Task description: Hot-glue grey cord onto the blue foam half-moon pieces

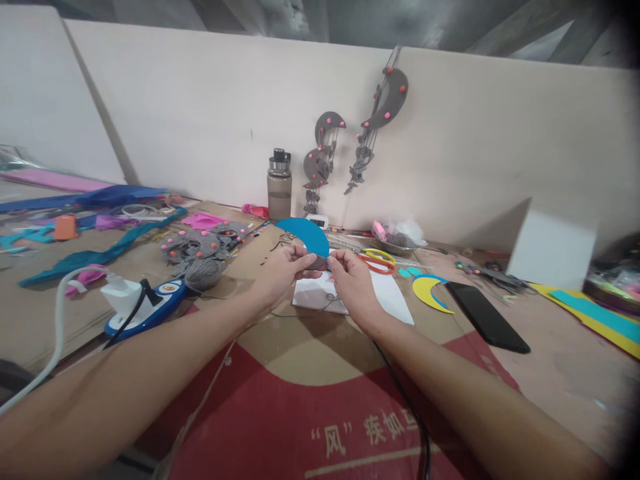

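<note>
Red printed cardboard (320, 427) lies nearest, and above white paper (345, 293) the left hand (285, 267) and right hand (353, 277) both pinch a blue crescent (305, 235), undecorated unlike the beaded grey crescents (350, 133) on the wall.

Blue foam crescent (306, 235), flat cut-out with a curved top edge, held up off the table, standing roughly upright and tilted slightly. It sits above a white sheet of paper (390, 297), at the centre of the work surface. Lower edge pinched between both hands; a small dark piece at the pinch point is too small to tell.
</note>
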The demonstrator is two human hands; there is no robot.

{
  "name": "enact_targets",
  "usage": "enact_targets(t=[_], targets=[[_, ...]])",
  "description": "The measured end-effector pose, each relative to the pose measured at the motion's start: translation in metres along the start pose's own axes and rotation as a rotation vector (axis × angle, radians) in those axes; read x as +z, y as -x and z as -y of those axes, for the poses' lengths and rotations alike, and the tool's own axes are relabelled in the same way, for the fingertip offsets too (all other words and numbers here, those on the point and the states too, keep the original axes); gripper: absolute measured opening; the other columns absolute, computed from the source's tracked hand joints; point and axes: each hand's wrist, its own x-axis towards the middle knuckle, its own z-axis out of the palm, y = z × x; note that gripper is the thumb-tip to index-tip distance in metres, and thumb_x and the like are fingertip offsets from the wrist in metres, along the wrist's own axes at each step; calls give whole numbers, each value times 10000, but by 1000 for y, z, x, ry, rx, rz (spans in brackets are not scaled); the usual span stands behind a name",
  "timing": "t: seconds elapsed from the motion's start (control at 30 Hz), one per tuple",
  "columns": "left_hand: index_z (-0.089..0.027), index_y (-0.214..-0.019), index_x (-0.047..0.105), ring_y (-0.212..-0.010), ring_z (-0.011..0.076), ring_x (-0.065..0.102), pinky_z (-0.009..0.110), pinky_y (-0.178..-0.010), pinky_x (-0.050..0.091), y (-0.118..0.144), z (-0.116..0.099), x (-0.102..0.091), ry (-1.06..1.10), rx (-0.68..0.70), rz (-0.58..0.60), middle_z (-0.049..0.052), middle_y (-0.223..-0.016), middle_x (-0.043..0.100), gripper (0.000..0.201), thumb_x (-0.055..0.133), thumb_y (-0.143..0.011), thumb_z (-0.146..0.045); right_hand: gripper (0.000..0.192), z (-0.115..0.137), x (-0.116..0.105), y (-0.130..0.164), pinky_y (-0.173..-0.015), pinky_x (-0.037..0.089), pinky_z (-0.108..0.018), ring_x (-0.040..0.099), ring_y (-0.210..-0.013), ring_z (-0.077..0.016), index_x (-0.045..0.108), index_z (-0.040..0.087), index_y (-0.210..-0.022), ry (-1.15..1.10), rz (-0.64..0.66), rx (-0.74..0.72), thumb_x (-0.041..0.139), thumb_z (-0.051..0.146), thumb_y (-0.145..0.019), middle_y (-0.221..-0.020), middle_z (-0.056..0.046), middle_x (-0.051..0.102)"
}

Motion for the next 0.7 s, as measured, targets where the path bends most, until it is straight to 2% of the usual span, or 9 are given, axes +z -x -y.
enact_targets(t=[0.27, 0.43, 0.6, 0.7], targets=[[-140, -727, 515, -718, 145, 654, 269, -662, 539, 0, 1, -3, 17, -26, 52, 32, -751, 655, 251, 724, -683, -273, 142, -1, 0, 0, -587, 383, -239, 493, -615, -120, 547, 199, -782, -19, 3, -14, 498, 330, -811, -697, 22, 593], [-138, -721, 531, -696, 132, 653, 251, -673, 539, 0, -1, -4, 83, -44, 106, 53, -786, 677, 202, 678, -731, -276, 137, -1, 0, 0, -508, 356, -221, 440, -519, -97, 527, 209, -782, -119, 32, 15, 516, 343, -806, -648, 41, 550], [-129, -703, 563, -645, 118, 641, 231, -643, 537, 0, -5, -2, 100, -53, 65, 48, -743, 669, 156, 663, -737, -243, 155, 0, 0, 1, -457, 310, -209, 362, -455, -86, 521, 223, -785, -168, 57, 4, 526, 376, -811, -553, 70, 450], [-127, -699, 574, -682, 134, 651, 226, -625, 542, 1, -5, -2, 97, -63, 52, 52, -743, 665, 152, 659, -741, -245, 172, 1, 0, 3, -445, 300, -208, 348, -448, -81, 519, 225, -798, -152, 63, 2, 520, 397, -815, -586, 63, 474]])
